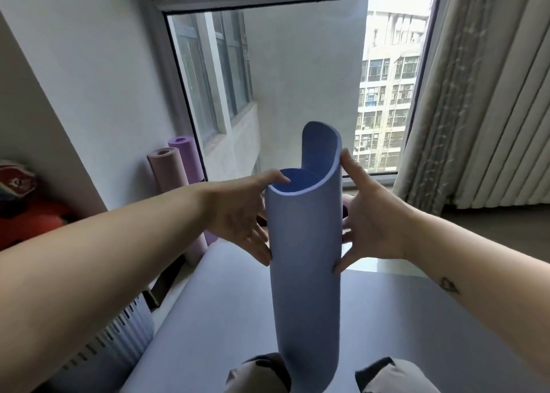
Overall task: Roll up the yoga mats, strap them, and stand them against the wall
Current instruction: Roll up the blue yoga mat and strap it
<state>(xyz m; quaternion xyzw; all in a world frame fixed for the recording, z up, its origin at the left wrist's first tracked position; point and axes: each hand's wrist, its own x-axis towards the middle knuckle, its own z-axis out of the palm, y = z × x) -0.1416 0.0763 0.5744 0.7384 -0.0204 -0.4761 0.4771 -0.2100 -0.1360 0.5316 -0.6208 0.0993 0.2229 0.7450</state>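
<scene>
At mid-left, a mauve rolled mat and a purple rolled mat stand against the wall. At centre frame, the left hand, thumb on the rim, and the right hand press straight fingers against the upright blue yoga mat roll.

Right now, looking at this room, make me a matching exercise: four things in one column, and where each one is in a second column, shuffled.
Things:
1 blue mat
2 pink mat
3 purple mat
4 curtain

Places:
A hanging right of the window
B upright between the left hand and right hand
C standing right beside the window
D standing against the wall, left of another roll

Pairs: 1-B, 2-D, 3-C, 4-A
</scene>
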